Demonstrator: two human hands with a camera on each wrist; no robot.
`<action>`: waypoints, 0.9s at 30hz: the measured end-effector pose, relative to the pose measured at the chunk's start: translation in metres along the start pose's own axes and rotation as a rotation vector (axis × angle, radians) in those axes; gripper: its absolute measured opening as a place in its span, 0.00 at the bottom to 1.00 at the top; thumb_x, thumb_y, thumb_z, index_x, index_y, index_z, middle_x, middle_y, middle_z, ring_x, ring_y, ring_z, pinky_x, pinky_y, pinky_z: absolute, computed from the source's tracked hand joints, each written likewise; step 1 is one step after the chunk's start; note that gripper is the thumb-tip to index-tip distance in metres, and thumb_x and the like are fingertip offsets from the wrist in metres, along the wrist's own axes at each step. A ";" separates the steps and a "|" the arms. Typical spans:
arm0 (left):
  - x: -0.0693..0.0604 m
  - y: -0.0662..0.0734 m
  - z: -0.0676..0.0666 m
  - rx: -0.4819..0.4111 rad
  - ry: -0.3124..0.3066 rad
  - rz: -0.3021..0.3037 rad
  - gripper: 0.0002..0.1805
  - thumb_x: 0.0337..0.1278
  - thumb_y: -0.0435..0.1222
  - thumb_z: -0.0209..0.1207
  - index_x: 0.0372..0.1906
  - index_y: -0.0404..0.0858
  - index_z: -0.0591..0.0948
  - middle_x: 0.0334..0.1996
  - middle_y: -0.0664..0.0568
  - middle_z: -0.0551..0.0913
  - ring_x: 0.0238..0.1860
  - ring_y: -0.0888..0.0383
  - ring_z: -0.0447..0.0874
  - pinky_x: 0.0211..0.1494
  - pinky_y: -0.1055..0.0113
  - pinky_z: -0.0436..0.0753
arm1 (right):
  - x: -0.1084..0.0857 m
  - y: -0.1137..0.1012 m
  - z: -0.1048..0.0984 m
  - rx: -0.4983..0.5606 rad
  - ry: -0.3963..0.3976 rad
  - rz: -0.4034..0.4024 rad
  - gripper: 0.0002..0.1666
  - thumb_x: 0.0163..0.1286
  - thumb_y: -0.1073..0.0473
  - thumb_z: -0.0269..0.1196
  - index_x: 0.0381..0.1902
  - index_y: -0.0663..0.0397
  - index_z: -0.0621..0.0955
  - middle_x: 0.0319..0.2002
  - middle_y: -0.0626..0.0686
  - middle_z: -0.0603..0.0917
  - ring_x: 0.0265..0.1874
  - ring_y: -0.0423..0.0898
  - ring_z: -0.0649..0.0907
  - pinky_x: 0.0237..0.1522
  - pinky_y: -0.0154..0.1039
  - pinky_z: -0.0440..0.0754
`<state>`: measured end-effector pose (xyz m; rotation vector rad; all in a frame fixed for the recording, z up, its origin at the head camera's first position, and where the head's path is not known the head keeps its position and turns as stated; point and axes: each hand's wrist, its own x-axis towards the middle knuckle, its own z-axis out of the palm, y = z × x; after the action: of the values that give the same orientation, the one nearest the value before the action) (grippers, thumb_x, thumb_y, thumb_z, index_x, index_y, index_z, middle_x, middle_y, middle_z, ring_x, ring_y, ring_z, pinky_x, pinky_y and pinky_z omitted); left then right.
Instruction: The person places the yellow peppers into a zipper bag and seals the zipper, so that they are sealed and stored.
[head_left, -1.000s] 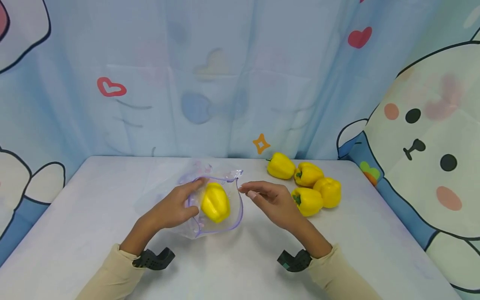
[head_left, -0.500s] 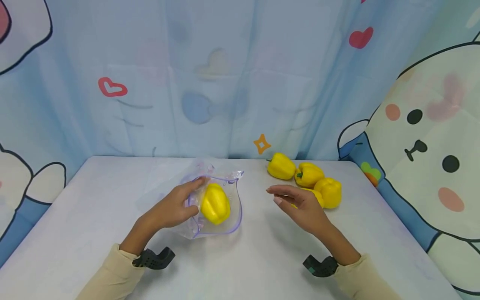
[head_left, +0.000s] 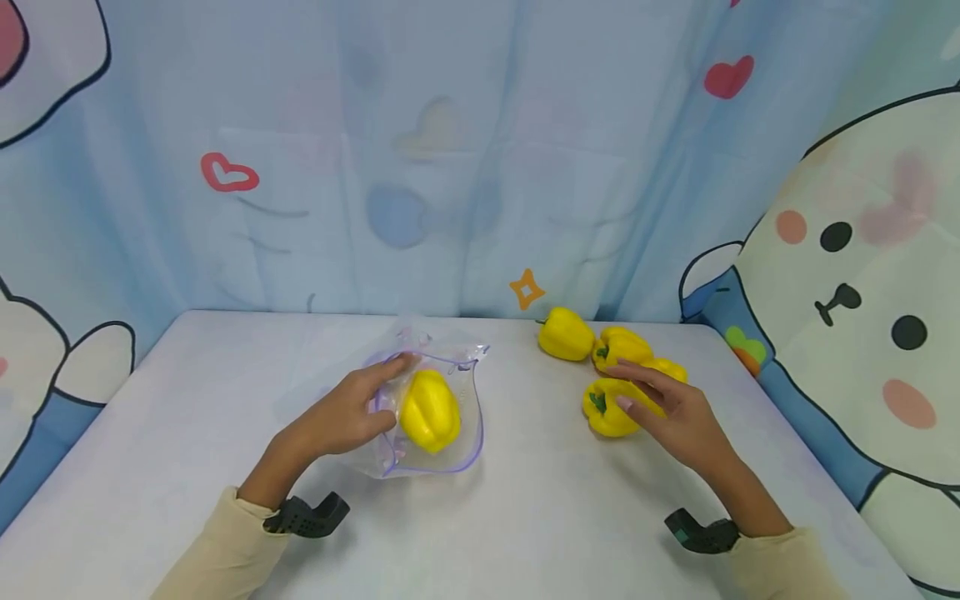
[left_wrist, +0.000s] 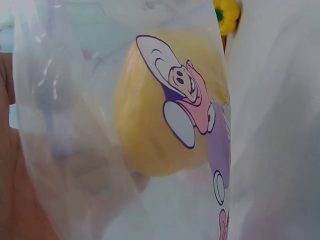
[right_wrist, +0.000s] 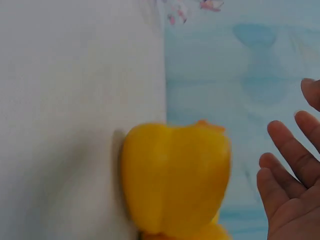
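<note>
A clear plastic bag [head_left: 468,446] with a purple-edged mouth lies on the table, a yellow bell pepper [head_left: 430,412] inside it. My left hand [head_left: 345,414] holds the bag's left edge between thumb and fingers. Through the printed film [left_wrist: 185,110], the left wrist view shows the pepper as a pale yellow shape. On the right, my right hand [head_left: 678,421] hovers over the nearest loose yellow bell pepper [head_left: 607,421], fingers spread and hiding part of it. The right wrist view has that hand's fingers [right_wrist: 295,157] apart from a yellow pepper [right_wrist: 175,175].
Other yellow bell peppers sit close behind: one at the back [head_left: 566,335], one in the middle [head_left: 621,346], one partly hidden [head_left: 670,368]. A blue cartoon curtain [head_left: 450,167] hangs behind the white table [head_left: 225,400].
My right hand has moved right, from beside the bag's mouth to over the nearest loose pepper. My left hand and the bag have stayed in nearly the same place.
</note>
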<state>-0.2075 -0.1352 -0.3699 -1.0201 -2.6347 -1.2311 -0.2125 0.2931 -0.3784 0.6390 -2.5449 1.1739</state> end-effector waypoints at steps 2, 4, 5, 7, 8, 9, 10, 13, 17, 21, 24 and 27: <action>0.001 0.000 0.000 0.000 -0.005 -0.003 0.39 0.47 0.32 0.51 0.69 0.24 0.63 0.69 0.38 0.64 0.71 0.44 0.59 0.69 0.47 0.61 | -0.004 0.009 -0.002 -0.041 0.018 0.024 0.23 0.68 0.61 0.63 0.60 0.56 0.78 0.59 0.55 0.79 0.62 0.28 0.68 0.56 0.22 0.68; 0.001 0.000 0.000 -0.001 -0.010 -0.010 0.38 0.47 0.32 0.51 0.69 0.24 0.63 0.70 0.38 0.64 0.71 0.44 0.59 0.69 0.48 0.61 | -0.007 0.016 -0.004 -0.061 0.024 0.036 0.25 0.68 0.60 0.64 0.62 0.56 0.77 0.59 0.54 0.78 0.61 0.26 0.68 0.56 0.21 0.67; 0.001 0.000 0.000 0.000 -0.011 -0.014 0.38 0.47 0.32 0.51 0.69 0.25 0.63 0.70 0.39 0.64 0.71 0.44 0.59 0.69 0.48 0.61 | -0.009 0.019 -0.005 -0.064 0.024 0.038 0.26 0.67 0.60 0.64 0.62 0.56 0.76 0.60 0.54 0.78 0.61 0.26 0.68 0.56 0.21 0.67; 0.001 0.001 0.000 -0.003 -0.010 -0.020 0.39 0.47 0.32 0.51 0.69 0.25 0.63 0.70 0.39 0.64 0.71 0.44 0.59 0.69 0.48 0.61 | -0.010 0.025 -0.006 -0.053 0.025 0.037 0.27 0.67 0.61 0.65 0.63 0.56 0.75 0.60 0.55 0.78 0.60 0.26 0.68 0.56 0.20 0.66; 0.001 0.001 0.000 -0.004 -0.010 -0.023 0.39 0.47 0.32 0.51 0.69 0.25 0.63 0.70 0.39 0.64 0.71 0.44 0.59 0.69 0.48 0.61 | -0.011 0.027 -0.007 -0.047 0.021 0.037 0.27 0.67 0.62 0.65 0.64 0.57 0.75 0.60 0.55 0.77 0.61 0.26 0.67 0.56 0.20 0.66; 0.000 0.001 0.000 -0.004 -0.010 -0.026 0.39 0.47 0.32 0.51 0.69 0.25 0.63 0.70 0.39 0.64 0.71 0.44 0.59 0.69 0.48 0.61 | -0.011 0.029 -0.007 -0.044 0.013 0.040 0.28 0.67 0.61 0.64 0.64 0.57 0.74 0.60 0.56 0.77 0.61 0.26 0.67 0.56 0.20 0.66; 0.000 0.002 -0.001 -0.003 -0.010 -0.028 0.39 0.47 0.32 0.51 0.69 0.25 0.63 0.70 0.39 0.64 0.71 0.44 0.59 0.69 0.48 0.61 | -0.011 0.031 -0.007 -0.042 0.004 0.049 0.29 0.67 0.61 0.64 0.65 0.57 0.74 0.61 0.56 0.76 0.62 0.29 0.68 0.57 0.20 0.65; 0.000 0.002 -0.001 0.000 -0.011 -0.034 0.39 0.46 0.33 0.51 0.69 0.24 0.63 0.70 0.38 0.64 0.71 0.44 0.59 0.69 0.47 0.61 | -0.011 0.036 -0.007 -0.056 -0.046 0.097 0.31 0.68 0.57 0.64 0.67 0.57 0.72 0.64 0.58 0.74 0.66 0.42 0.69 0.57 0.19 0.64; 0.000 0.003 -0.002 -0.001 -0.015 -0.039 0.39 0.47 0.33 0.51 0.69 0.24 0.63 0.70 0.38 0.63 0.71 0.44 0.58 0.70 0.48 0.60 | -0.010 0.038 -0.005 -0.101 -0.109 0.170 0.34 0.67 0.53 0.65 0.68 0.55 0.71 0.67 0.60 0.70 0.65 0.59 0.68 0.57 0.19 0.63; 0.000 0.003 -0.002 0.001 -0.023 -0.038 0.39 0.47 0.33 0.51 0.69 0.24 0.63 0.70 0.38 0.63 0.71 0.44 0.58 0.70 0.49 0.59 | -0.008 0.037 -0.004 -0.145 -0.140 0.192 0.34 0.66 0.55 0.66 0.68 0.55 0.70 0.66 0.62 0.70 0.65 0.60 0.68 0.63 0.40 0.68; 0.000 0.002 -0.002 0.008 -0.024 -0.027 0.39 0.48 0.33 0.51 0.69 0.24 0.63 0.70 0.38 0.64 0.71 0.44 0.59 0.70 0.49 0.60 | -0.006 0.035 -0.004 -0.165 -0.167 0.192 0.35 0.65 0.56 0.67 0.68 0.56 0.70 0.65 0.62 0.70 0.64 0.61 0.68 0.62 0.60 0.66; 0.000 0.001 -0.002 0.007 -0.021 -0.015 0.39 0.48 0.33 0.51 0.69 0.24 0.63 0.70 0.38 0.64 0.71 0.44 0.59 0.70 0.49 0.60 | -0.004 0.033 -0.003 -0.181 -0.198 0.163 0.36 0.62 0.59 0.69 0.68 0.56 0.71 0.64 0.61 0.72 0.62 0.62 0.69 0.60 0.65 0.66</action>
<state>-0.2074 -0.1361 -0.3674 -1.0201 -2.6652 -1.2202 -0.2255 0.3162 -0.3996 0.5368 -2.8761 0.9545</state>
